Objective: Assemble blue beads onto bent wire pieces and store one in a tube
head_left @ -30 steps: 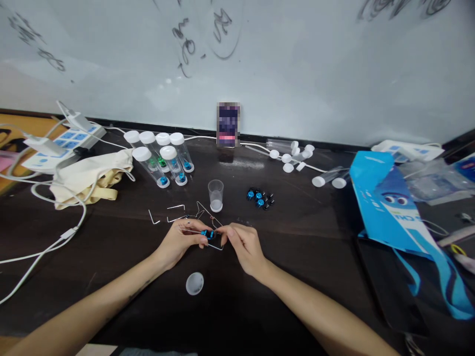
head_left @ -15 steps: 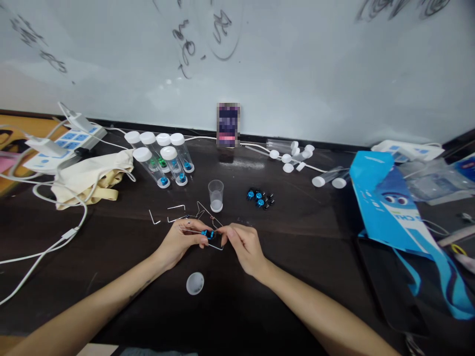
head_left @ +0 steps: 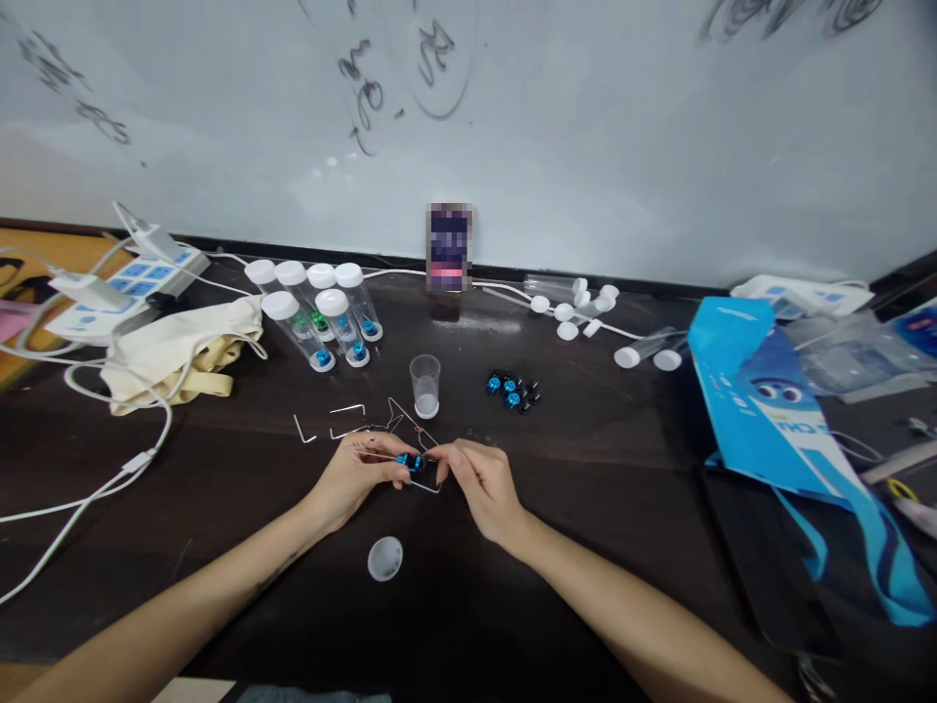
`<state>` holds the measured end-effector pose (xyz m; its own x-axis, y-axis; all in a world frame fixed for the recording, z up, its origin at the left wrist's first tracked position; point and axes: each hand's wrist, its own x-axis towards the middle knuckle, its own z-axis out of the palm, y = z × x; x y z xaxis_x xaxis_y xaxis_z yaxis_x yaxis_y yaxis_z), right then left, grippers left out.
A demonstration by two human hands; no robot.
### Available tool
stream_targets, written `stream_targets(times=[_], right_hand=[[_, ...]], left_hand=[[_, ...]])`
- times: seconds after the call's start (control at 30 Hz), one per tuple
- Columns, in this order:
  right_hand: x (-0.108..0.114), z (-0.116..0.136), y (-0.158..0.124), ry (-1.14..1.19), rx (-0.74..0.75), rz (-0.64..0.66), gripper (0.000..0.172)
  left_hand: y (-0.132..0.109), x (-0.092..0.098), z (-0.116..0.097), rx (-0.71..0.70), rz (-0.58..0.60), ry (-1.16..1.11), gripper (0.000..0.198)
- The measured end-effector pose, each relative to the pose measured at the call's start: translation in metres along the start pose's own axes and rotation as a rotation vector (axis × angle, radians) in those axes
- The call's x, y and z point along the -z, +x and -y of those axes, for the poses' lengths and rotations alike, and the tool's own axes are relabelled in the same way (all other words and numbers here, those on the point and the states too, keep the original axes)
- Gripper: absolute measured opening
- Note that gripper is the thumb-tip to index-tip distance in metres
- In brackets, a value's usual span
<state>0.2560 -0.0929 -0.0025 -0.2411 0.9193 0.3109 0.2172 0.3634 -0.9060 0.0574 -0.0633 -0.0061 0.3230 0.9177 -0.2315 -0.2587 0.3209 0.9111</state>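
My left hand (head_left: 357,480) is closed on a small blue-and-black part (head_left: 410,462), pinched between thumb and fingers. Thin pale metal rods run out on both sides of that grip; a bent rod (head_left: 426,486) shows just below the part. At the part's right end, the thumb and forefinger of my right hand (head_left: 479,486) are pressed together, and whatever lies between them is too small to make out. Behind the hands lies a bent thin wire (head_left: 396,414). A clear open cup (head_left: 426,388) stands beyond, and a round white cap (head_left: 385,558) lies nearer to me.
Several L-shaped metal keys (head_left: 304,430) lie left of the cup. More blue-and-black parts (head_left: 511,388) sit to its right. Capped clear tubes (head_left: 300,332) stand back left; loose white caps (head_left: 566,330) lie back right. A blue bag (head_left: 753,391) is at right, white cables (head_left: 139,461) at left.
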Motion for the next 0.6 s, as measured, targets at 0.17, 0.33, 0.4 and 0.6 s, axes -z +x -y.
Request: stream_targets(times=[0.17,0.33,0.4,0.6], right_hand=[[-0.0001,-0.0008,-0.0012,0.000,-0.006,-0.003,0.040],[0.0007,-0.0003,-0.0010,-0.004,0.009,0.027,0.039],[0.0007,0.0002,-0.0006,-0.011,-0.002,0.024,0.040],[0.0004,0.0004,-0.0004,-0.013,-0.005,0.010,0.039]], left_hand=[[-0.0006,-0.0002,-0.0003,0.005,0.001,0.006,0.017],[-0.0003,-0.0008,-0.0002,0.004,0.001,0.014,0.017],[0.0000,-0.0007,0.0001,0.001,-0.006,0.017,0.017],[-0.0004,-0.0007,0.0002,0.005,-0.009,0.008,0.018]])
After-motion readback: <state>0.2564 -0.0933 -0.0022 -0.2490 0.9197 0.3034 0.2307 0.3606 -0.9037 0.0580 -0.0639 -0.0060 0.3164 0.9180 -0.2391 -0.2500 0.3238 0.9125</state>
